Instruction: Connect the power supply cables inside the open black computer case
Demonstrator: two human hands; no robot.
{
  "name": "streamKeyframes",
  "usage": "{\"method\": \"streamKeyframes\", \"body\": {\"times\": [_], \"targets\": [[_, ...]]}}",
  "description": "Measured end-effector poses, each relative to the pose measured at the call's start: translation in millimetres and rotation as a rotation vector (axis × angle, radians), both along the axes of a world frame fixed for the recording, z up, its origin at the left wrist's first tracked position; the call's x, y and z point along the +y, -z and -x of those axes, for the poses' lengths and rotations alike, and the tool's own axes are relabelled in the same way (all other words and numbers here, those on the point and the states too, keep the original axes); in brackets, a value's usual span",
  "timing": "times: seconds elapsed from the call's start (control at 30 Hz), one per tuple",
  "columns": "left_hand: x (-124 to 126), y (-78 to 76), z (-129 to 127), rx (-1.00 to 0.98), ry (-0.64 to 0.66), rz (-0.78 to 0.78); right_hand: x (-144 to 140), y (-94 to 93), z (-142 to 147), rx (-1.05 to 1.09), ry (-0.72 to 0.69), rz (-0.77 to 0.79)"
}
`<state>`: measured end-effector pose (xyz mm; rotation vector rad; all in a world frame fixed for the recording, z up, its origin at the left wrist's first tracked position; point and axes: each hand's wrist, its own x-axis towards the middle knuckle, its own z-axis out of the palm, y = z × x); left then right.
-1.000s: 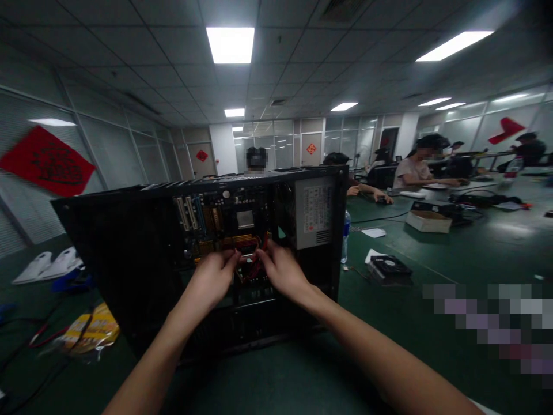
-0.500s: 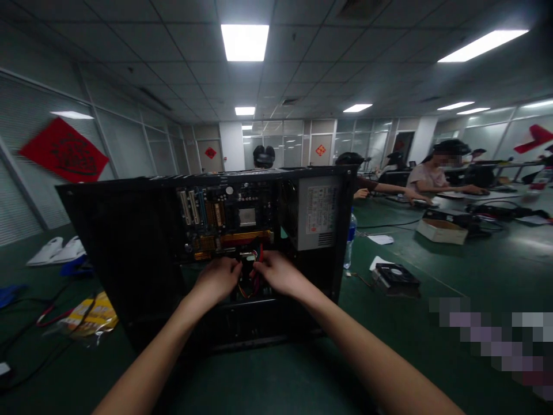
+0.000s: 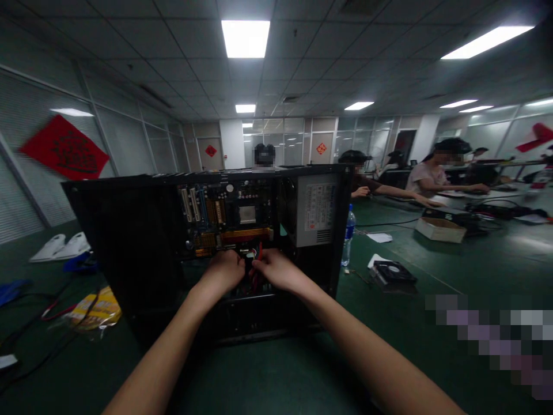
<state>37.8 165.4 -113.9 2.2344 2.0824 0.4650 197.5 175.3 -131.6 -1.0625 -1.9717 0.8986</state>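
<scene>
In front of me an open black computer case (image 3: 142, 242) stands on the green table. Inside it are a motherboard (image 3: 235, 202) with coloured slots and, at the upper right, a grey power supply (image 3: 317, 207). Below the board, my right hand (image 3: 272, 268) is closed around a bundle of coloured cables (image 3: 256, 256). Close beside it, my left hand (image 3: 227, 268) is closed with fingers curled at the board's lower edge. What its fingertips hold, if anything, is hidden from view.
Right of the case stand a water bottle (image 3: 348, 236), a black fan unit (image 3: 394, 275) and an open cardboard box (image 3: 440, 229). A yellow plastic packet (image 3: 97, 310), loose cables and a white object (image 3: 60, 246) lie left. People sit at tables beyond; one person's arm (image 3: 397, 193) reaches toward the box.
My left hand has shifted slightly right, closer to my right hand. The cables hang less visibly below my hands. A person's hand at the right has reached further right.
</scene>
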Motion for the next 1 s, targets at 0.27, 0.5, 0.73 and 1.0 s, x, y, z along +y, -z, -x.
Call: {"method": "streamKeyframes", "body": {"times": [0.27,0.5,0.73,1.0], "targets": [[-2,-3.4,-7,0.044,-0.001,-0.027,2,0.7,-2,-0.036,-0.026,0.005],[3,-3.2,-4,0.047,0.003,-0.042,1,0.6,-1,-0.025,-0.008,0.030],[-6,-5.3,-3,0.058,-0.031,-0.032,-1,-4.1,-4,0.044,-0.033,0.098],[-5,-6.2,-2,0.035,-0.052,0.041,-6,-19.4,20,0.226,0.139,0.693]]}}
